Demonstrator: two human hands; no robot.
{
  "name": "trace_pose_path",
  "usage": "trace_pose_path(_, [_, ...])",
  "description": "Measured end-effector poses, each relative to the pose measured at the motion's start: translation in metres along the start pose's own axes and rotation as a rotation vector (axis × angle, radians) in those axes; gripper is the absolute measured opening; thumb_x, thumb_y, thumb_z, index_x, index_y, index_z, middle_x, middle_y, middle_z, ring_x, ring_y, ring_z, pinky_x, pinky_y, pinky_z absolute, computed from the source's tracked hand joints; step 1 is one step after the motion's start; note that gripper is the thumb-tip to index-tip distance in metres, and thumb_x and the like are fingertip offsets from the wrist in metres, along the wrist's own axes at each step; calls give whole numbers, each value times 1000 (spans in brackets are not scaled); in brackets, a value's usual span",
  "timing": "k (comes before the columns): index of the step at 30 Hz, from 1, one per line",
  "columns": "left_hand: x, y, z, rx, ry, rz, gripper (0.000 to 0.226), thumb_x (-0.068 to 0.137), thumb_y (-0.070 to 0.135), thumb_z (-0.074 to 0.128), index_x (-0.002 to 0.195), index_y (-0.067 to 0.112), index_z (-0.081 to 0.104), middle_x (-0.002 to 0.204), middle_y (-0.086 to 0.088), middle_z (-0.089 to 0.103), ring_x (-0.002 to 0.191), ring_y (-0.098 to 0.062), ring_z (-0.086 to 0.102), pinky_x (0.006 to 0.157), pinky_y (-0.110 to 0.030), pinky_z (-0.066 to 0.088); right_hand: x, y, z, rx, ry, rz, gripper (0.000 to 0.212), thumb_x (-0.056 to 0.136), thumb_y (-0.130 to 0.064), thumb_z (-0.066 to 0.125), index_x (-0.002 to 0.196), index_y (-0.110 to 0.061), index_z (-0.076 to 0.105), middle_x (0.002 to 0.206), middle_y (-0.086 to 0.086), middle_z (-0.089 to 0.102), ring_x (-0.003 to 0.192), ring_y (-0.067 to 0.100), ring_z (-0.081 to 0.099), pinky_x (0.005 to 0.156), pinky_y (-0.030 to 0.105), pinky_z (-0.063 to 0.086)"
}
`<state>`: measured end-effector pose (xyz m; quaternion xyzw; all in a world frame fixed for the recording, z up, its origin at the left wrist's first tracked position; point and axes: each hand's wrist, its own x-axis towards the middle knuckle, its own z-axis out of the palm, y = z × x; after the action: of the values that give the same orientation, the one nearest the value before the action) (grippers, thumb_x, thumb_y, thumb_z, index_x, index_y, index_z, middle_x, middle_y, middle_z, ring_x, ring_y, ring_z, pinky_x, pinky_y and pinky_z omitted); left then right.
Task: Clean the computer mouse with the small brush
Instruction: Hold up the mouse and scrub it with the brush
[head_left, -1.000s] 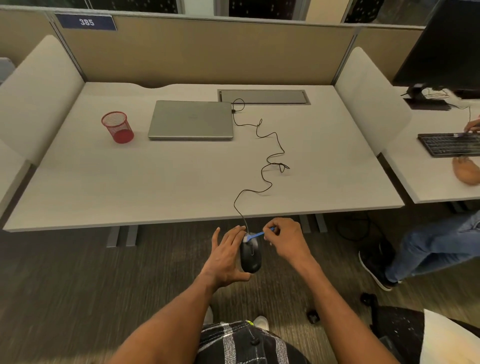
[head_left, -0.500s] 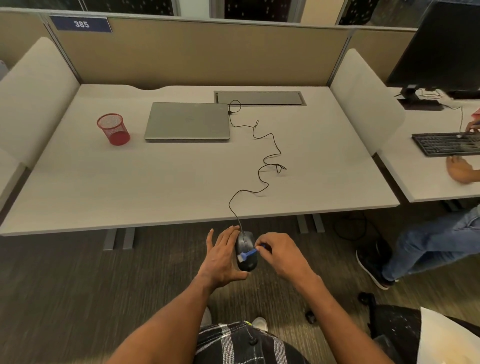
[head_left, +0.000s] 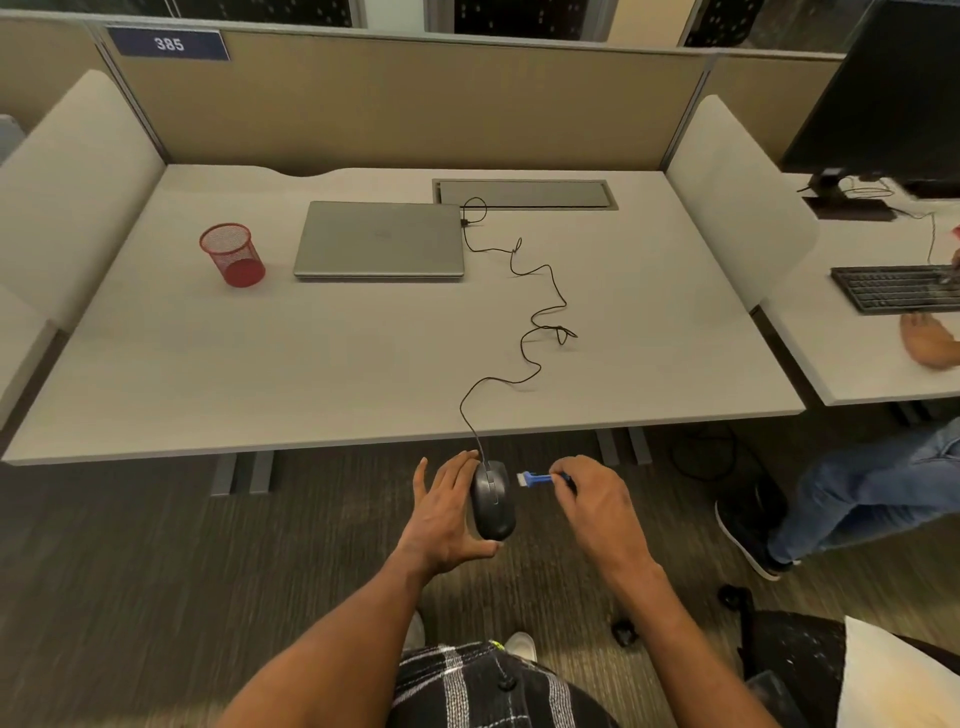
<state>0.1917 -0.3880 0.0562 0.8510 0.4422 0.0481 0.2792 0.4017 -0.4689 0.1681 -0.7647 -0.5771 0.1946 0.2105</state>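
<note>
A black wired computer mouse (head_left: 492, 501) is held in the air just in front of the desk's near edge, top side up. My left hand (head_left: 444, 512) cups it from the left and below, thumb under its rear. My right hand (head_left: 592, 499) pinches a small blue brush (head_left: 537, 478) with white bristles pointing left. The bristles sit a short way to the right of the mouse, not touching it. The mouse's black cable (head_left: 530, 317) winds back over the desk to the closed laptop (head_left: 379, 240).
The grey desk (head_left: 218, 374) also carries a red mesh cup (head_left: 232, 254) at the left and a cable hatch (head_left: 524, 193) at the back. Another person (head_left: 878, 483) sits at the right by a keyboard (head_left: 896, 288) and monitor (head_left: 893, 93). A chair base (head_left: 769, 639) stands at the lower right.
The brush was on the mouse's front, then on its middle. Now my right hand has drawn it off to the right, clear of the mouse. My left hand keeps its hold.
</note>
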Motion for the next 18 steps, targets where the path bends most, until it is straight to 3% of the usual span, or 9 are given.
trace_pose_path(4, [0, -2, 0, 18, -13, 8, 128, 70, 81, 72, 167, 22, 11, 174, 3, 13, 162, -13, 2, 128, -58, -17, 0, -5, 10, 75, -139, 2, 12, 98, -22, 68, 108, -29, 70, 96, -18, 63, 87, -6, 60, 70, 6, 44])
trace_pose_path(9, [0, -3, -3, 7, -8, 28, 126, 70, 80, 73, 165, 24, 12, 173, 4, 16, 162, -14, 5, 128, -59, -16, 1, -9, 16, 87, 86, -16, 11, 100, -18, 66, 109, -20, 70, 95, -11, 63, 81, -2, 59, 72, 5, 44])
trace_pose_path(13, [0, -2, -4, 35, -5, 64, 124, 70, 80, 71, 165, 25, 12, 173, 5, 16, 162, -13, 5, 127, -57, -18, 5, -24, 17, 79, 58, -34, 15, 102, -19, 64, 114, -15, 70, 101, -3, 68, 88, 4, 62, 77, 6, 46])
trace_pose_path(18, [1, -4, -6, 143, -25, 104, 124, 70, 82, 66, 165, 23, 10, 174, 3, 13, 163, -15, 3, 127, -61, -16, 23, -48, 4, -167, -283, 88, 12, 105, -25, 56, 110, -21, 66, 103, -1, 66, 95, 12, 63, 92, 32, 56])
